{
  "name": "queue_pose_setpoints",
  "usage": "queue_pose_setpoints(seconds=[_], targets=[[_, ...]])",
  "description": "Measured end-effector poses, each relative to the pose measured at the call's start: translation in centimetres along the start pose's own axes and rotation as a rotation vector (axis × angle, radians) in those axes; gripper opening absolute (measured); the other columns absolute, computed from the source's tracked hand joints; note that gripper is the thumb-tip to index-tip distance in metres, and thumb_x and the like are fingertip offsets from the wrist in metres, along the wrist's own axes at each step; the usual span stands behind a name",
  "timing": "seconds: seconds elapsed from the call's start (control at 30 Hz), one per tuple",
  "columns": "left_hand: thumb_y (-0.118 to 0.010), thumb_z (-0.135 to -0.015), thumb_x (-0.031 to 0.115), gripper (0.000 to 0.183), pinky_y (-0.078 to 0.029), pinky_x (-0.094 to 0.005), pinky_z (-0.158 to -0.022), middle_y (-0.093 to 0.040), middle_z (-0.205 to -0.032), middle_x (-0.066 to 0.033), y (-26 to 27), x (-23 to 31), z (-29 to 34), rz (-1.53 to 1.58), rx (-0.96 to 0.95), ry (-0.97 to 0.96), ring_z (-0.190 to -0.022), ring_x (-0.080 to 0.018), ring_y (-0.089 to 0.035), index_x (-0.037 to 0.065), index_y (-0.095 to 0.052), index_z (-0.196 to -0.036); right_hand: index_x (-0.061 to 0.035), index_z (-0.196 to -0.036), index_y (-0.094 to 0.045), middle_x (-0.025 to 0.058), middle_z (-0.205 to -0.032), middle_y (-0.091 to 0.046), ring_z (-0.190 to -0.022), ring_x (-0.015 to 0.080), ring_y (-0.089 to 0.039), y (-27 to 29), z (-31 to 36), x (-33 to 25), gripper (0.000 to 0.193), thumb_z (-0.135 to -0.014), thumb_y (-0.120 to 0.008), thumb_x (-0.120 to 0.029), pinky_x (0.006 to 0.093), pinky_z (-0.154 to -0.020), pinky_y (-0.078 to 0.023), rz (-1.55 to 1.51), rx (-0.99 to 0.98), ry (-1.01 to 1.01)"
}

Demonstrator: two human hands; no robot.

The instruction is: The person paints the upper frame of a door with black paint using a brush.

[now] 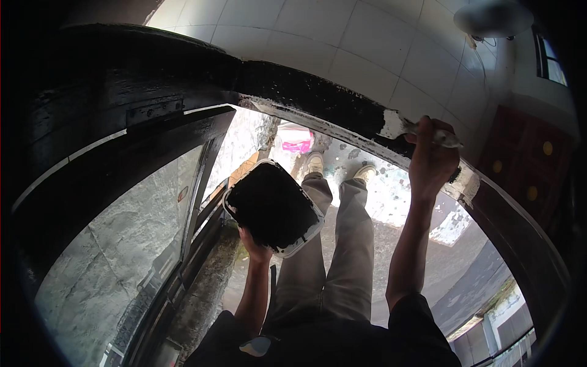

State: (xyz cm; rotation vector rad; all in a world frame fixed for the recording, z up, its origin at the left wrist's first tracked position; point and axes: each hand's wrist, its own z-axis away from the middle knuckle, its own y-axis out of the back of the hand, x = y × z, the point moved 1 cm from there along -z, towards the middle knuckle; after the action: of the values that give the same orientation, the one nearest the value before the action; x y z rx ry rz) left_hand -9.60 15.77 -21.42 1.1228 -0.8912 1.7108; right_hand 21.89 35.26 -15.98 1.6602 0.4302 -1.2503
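My left hand [255, 248] supports a rectangular pale-rimmed tub [318, 226] from its near left side. The tub looks filled or coated with black paint [269, 205]; most of my left fingers are hidden beneath it. Up at the right, my right hand [433, 156] is closed round the handle of a paintbrush [397, 125]. Its pale, flat head points left, against the black door frame beam [324, 101]; any dark bristles blend into the black there. Along the beam's lower edge runs a rough, whitish strip [342, 129].
A dark-framed door with a pale pane [134, 226] stands open at the left. White tiles [306, 30] line the wall beyond the beam, with a reddish-brown panelled piece [520, 150] at right. A pink and white item [296, 142] lies past my shoes [313, 163].
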Motion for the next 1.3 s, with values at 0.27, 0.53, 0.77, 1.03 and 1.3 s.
queue_pose_setpoints(seconds=[0.27, 0.53, 0.77, 1.03, 1.3], targets=[[-0.029, -0.1, 0.044, 0.062, -0.036, -0.0418, -0.105, -0.041, -0.137, -0.0183, 0.0, -0.6, 0.0, 0.105, 0.161, 0.083, -0.125, -0.029, -0.044, -0.003, -0.03, -0.14, 0.0056, -0.09, -0.06, 0.0124, -0.08, -0.065, -0.063, 0.0161, -0.067, -4.6, -1.2, -0.7, 0.014, -0.089, -0.063, -0.008, 0.0234, -0.057, -0.059, -0.17, -0.062, 0.146], [-0.029, -0.102, 0.034, 0.053, -0.035, -0.0405, -0.106, -0.04, -0.137, -0.0189, 2.6, -2.4, 0.6, -0.507, 0.038, -0.282, -0.127, -0.0288, -0.042, -0.004, -0.032, -0.139, 0.0075, -0.088, -0.059, 0.0117, -0.077, -0.065, -0.061, 0.0146, -0.067, -4.2, -1.4, -0.9, 0.014, -0.088, -0.063, -0.005, 0.0233, -0.056, -0.058, -0.352, 0.01, 0.091], [-0.028, -0.102, 0.034, 0.054, -0.035, -0.0399, -0.105, -0.041, -0.136, -0.0192, -0.6, 0.4, 0.0, -0.017, -0.059, -0.058, -0.126, -0.0288, -0.043, -0.006, -0.033, -0.138, 0.007, -0.088, -0.06, 0.0121, -0.074, -0.065, -0.06, 0.0143, -0.066, -3.8, -1.8, -0.7, 0.012, -0.088, -0.063, -0.004, 0.0232, -0.056, -0.058, -0.333, -0.017, 0.017], [-0.026, -0.101, 0.039, 0.057, -0.035, -0.0401, -0.106, -0.041, -0.136, -0.0182, 2.3, -2.2, 0.3, -0.372, 0.037, -0.163, -0.125, -0.0275, -0.043, -0.005, -0.032, -0.138, 0.0059, -0.088, -0.06, 0.0111, -0.072, -0.065, -0.06, 0.0145, -0.067, -3.4, -2.2, -0.2, 0.013, -0.089, -0.063, -0.007, 0.0236, -0.055, -0.056, -0.322, -0.034, 0.027], [-0.031, -0.1, 0.041, 0.06, -0.038, -0.0417, -0.102, -0.043, -0.134, -0.0193, -0.6, 0.0, -0.5, 0.065, 0.122, 0.051, -0.123, -0.0294, -0.047, -0.005, -0.031, -0.139, 0.0055, -0.09, -0.061, 0.0109, -0.072, -0.066, -0.061, 0.0155, -0.068, -3.0, -2.1, 1.3, 0.015, -0.09, -0.063, -0.009, 0.0229, -0.055, -0.055, -0.285, -0.047, 0.003]])
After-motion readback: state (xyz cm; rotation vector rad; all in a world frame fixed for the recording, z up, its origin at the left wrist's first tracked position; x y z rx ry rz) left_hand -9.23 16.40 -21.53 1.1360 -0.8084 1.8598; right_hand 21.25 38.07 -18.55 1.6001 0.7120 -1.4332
